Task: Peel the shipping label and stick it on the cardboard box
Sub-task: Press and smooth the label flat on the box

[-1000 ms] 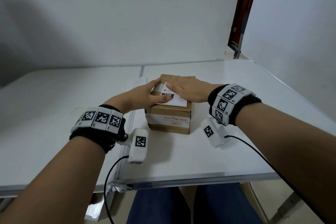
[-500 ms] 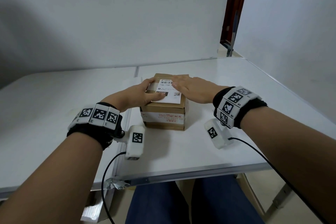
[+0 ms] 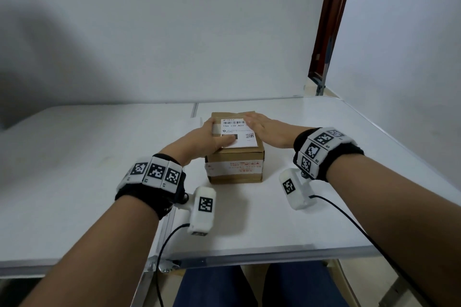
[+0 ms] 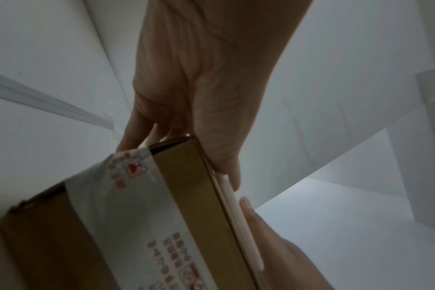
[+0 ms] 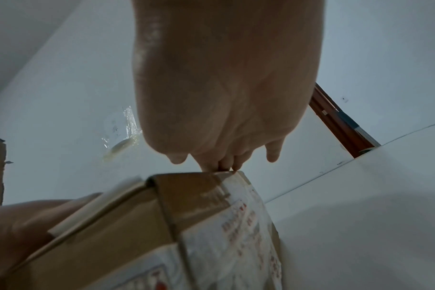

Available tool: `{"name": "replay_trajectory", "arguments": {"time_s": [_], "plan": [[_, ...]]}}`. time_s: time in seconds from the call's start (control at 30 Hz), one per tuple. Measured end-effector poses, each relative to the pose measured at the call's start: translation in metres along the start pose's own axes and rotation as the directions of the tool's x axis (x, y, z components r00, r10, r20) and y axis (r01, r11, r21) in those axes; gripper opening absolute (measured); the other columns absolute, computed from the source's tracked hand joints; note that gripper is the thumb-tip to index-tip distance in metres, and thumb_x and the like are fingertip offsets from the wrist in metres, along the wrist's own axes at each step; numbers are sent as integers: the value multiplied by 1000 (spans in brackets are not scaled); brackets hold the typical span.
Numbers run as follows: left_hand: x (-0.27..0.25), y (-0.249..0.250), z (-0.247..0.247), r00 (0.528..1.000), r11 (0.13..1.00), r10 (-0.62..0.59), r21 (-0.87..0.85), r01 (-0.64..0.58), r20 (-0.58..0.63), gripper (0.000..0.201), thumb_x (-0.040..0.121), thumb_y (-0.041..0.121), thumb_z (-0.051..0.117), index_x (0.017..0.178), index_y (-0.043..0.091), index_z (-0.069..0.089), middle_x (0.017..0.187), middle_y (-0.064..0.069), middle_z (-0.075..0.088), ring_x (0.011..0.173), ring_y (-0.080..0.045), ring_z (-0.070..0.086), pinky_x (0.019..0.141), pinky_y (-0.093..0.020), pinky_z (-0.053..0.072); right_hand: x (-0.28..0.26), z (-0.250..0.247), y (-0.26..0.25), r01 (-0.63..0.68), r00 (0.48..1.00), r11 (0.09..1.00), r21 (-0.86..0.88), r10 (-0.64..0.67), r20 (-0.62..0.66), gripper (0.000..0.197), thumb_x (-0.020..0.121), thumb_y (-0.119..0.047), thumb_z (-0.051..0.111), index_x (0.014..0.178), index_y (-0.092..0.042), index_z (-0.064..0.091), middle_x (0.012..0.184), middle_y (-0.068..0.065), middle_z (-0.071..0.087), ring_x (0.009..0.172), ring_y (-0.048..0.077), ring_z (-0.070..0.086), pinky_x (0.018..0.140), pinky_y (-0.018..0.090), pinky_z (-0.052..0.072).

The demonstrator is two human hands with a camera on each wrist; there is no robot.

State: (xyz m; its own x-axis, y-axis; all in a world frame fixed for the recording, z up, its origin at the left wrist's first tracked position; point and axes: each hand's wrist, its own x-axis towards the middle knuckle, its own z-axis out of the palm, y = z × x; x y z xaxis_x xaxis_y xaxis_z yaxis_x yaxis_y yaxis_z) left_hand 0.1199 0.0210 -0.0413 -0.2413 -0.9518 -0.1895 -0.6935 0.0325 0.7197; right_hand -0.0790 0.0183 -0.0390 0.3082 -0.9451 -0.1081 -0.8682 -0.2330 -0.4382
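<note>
A small brown cardboard box (image 3: 234,159) with printed tape stands on the white table (image 3: 324,157). The white shipping label (image 3: 239,132) lies flat on its top. My left hand (image 3: 209,137) holds the box's upper left edge, thumb on the label's near left part, fingers down the left side. In the left wrist view the left hand (image 4: 186,98) straddles the box (image 4: 186,196), with the label (image 4: 234,206) edge-on. My right hand (image 3: 262,127) lies flat with straight fingers along the top's right edge. The right wrist view shows the right hand's fingertips (image 5: 226,164) at the far edge of the box (image 5: 137,225).
A seam (image 3: 194,109) splits the table behind the box, with a pale sheet (image 3: 197,123) lying beside the box's left side. A dark door frame (image 3: 326,32) stands at the back right. The table's front edge (image 3: 249,254) runs above my knees.
My right hand has slid off the middle of the label to the box's right edge, uncovering the print. The left hand has kept its hold.
</note>
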Motion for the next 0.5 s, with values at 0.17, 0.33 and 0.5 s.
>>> {"name": "replay_trajectory", "arguments": {"time_s": [0.17,0.33,0.5], "plan": [[15,6,-1,998,996,-45,-82,42,-35,82,85,51,61,150,28,18,126,-5,54,107,-24,59,90,-39,55,6,2,1,-19,1000,996,86,20,-8,60,99,-56,7,153,-35,19,164,-7,10,150,19,19,123,39,13],[16,7,-1,997,993,-66,-97,63,-28,72,91,48,53,149,31,15,105,0,60,93,-19,63,80,-40,58,2,14,5,49,997,998,27,-47,-67,59,101,-48,7,155,-27,20,164,-5,12,151,18,13,123,38,9],[14,10,-1,997,993,-73,-99,71,-10,72,91,47,53,149,32,13,102,2,61,88,-16,64,71,-37,59,-14,17,-1,69,996,997,-44,-71,-52,56,104,-40,10,156,-18,13,164,-6,10,152,8,3,123,31,3]]}}
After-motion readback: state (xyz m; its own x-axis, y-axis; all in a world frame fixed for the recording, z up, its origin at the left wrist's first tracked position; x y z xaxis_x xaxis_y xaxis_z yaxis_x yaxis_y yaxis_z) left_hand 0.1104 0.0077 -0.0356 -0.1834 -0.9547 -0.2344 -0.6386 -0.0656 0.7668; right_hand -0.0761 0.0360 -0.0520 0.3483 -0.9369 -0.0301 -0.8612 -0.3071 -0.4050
